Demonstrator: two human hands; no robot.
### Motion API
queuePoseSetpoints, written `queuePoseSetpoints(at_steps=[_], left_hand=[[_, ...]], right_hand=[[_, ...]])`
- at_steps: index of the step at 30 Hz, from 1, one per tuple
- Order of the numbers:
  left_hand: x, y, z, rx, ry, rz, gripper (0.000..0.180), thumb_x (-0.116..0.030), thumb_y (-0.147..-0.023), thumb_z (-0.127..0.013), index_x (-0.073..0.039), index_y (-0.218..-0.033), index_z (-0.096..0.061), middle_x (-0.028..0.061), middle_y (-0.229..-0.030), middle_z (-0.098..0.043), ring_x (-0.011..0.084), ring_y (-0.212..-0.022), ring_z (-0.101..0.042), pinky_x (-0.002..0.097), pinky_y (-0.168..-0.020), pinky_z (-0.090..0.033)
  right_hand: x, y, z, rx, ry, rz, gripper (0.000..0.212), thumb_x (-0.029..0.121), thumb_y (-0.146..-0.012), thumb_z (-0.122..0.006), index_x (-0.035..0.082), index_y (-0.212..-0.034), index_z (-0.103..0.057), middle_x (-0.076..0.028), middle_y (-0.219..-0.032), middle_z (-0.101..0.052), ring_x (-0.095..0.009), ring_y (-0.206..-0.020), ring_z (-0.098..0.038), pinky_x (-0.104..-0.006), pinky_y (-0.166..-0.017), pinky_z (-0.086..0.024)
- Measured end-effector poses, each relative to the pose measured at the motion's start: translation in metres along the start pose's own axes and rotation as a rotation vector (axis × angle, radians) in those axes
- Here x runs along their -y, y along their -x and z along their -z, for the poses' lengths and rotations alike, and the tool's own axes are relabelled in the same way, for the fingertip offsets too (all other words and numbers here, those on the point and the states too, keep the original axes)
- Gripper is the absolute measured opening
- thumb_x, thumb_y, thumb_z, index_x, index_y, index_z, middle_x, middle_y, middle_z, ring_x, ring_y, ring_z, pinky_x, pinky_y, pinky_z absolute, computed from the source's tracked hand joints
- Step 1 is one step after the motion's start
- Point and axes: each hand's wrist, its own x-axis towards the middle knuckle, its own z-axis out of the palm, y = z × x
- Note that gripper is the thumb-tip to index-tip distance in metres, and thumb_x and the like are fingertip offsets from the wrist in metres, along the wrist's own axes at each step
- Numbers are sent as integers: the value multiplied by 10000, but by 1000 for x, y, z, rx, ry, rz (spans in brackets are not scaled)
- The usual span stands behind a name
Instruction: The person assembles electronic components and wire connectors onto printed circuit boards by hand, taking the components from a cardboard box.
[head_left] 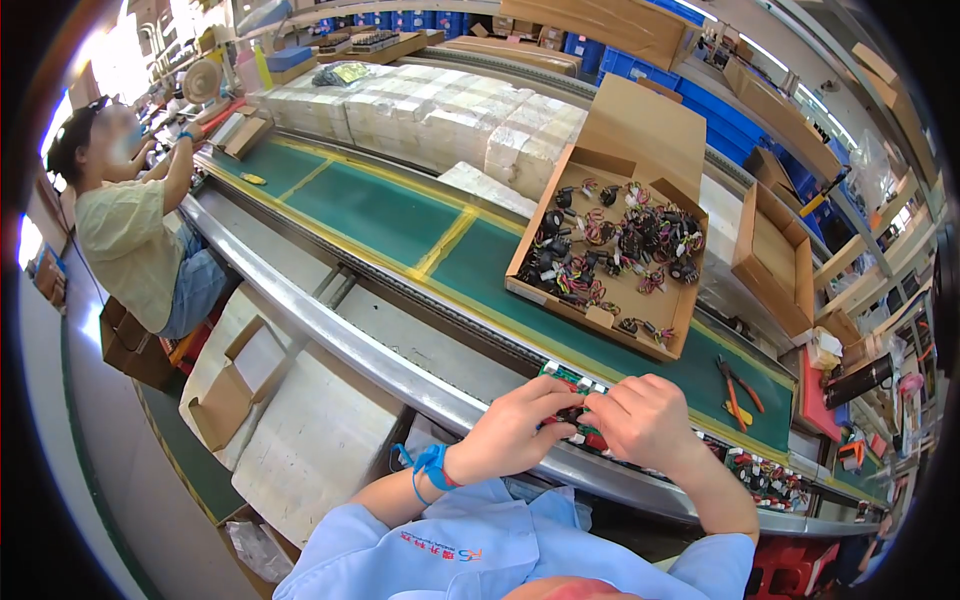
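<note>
Both hands meet over a green circuit board (568,378) at the near edge of the line, by the metal rail (440,400). The left hand (512,428) appears to grasp the board between thumb and fingers; the right hand (640,420) is curled with its fingertips at the board, and whether it pinches a small part cannot be told, as the fingers hide the contact. Beyond the hands, on the green counter (380,220), stands an open cardboard box (560,303) holding loose black components with coloured wires (640,235). Pliers with orange handles (727,374) lie to the right of the box, beyond the right hand; more populated boards (765,482) lie to the right along the rail. Risks noted: uneven finger pressure could bend a connector or flex the board; a slackened left grip could let it slip off the rail side; the loose ends of the blue wristband (430,466) on the left wrist could snag; and the tangled wires could pull several components out together.
</note>
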Motion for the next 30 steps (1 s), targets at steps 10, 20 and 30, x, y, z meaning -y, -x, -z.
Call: queuePoseSetpoints(at_steps=[10, 20, 30], left_hand=[[29, -3, -25, -17, 1211, 422, 374, -80, -942, -681, 13, -1285, -567, 82, -1238, -589, 193, -1135, -608, 364, -976, -532], [21, 5, -51, -72, 1428, 461, 321, -115, -970, -659, -43, -1229, -484, 80, -1142, -616, 141, -1047, -625, 309, -889, -558], [50, 0, -16, -240, -139, -165, 210, 60, -782, -694, -35, -968, -672, 105, -999, -690, 336, -918, -645, 383, -782, -536]], right_hand=[[18, 21, -36, -359, -47, -145, 345, 174, -788, -768, 38, -1095, -690, -83, -895, -659, -229, -740, -673, -323, -600, -535], [27, 29, -19, -307, -178, -268, 364, 87, -730, -769, 18, -1076, -677, -122, -972, -656, -282, -791, -673, -348, -629, -551], [17, 61, 6, -179, -237, -628, 320, -2, -743, -768, 8, -1052, -686, -139, -886, -656, -293, -775, -667, -358, -679, -533]])
